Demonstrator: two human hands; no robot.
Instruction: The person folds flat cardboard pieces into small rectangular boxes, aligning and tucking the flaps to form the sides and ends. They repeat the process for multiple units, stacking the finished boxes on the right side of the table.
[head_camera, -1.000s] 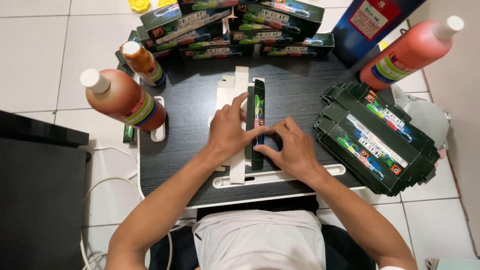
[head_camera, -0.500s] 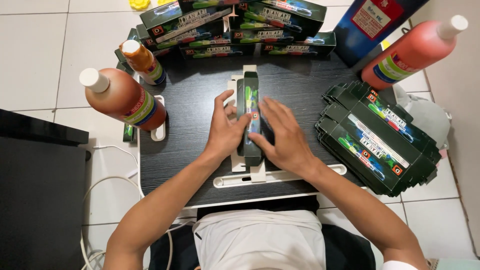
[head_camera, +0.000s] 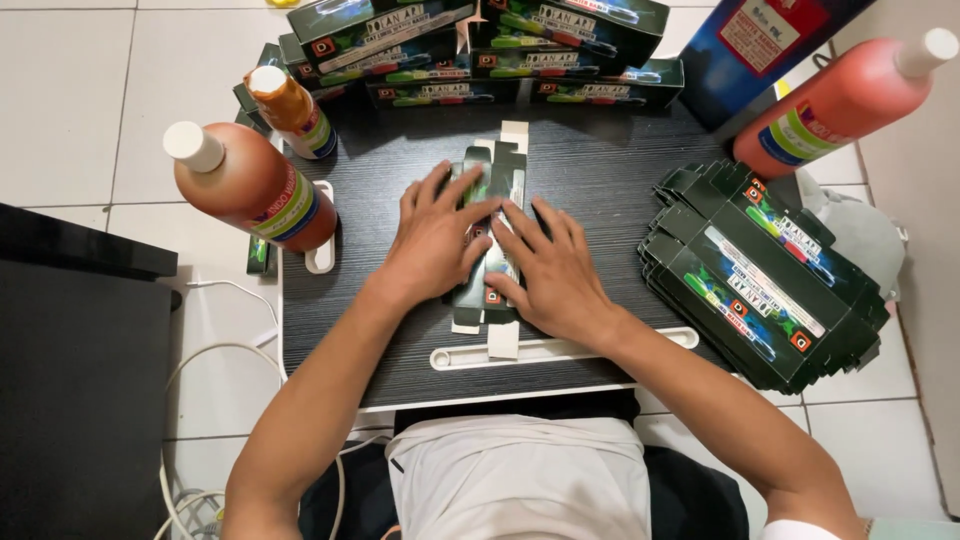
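Head cam: both hands (head_camera: 500, 255) now flat, pressing carton (head_camera: 487, 240) vs before.

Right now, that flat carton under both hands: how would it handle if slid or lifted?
The flat carton looks like thin folded card, so probably light and floppy, sagging if lifted by one end. Its loose end flaps may catch when pushed across the table. The left hand and right hand press it flat, suggesting it springs open.

Orange bottles (head_camera: 250, 190), flat carton stack (head_camera: 765, 275), perhaps blue box (head_camera: 770, 45).
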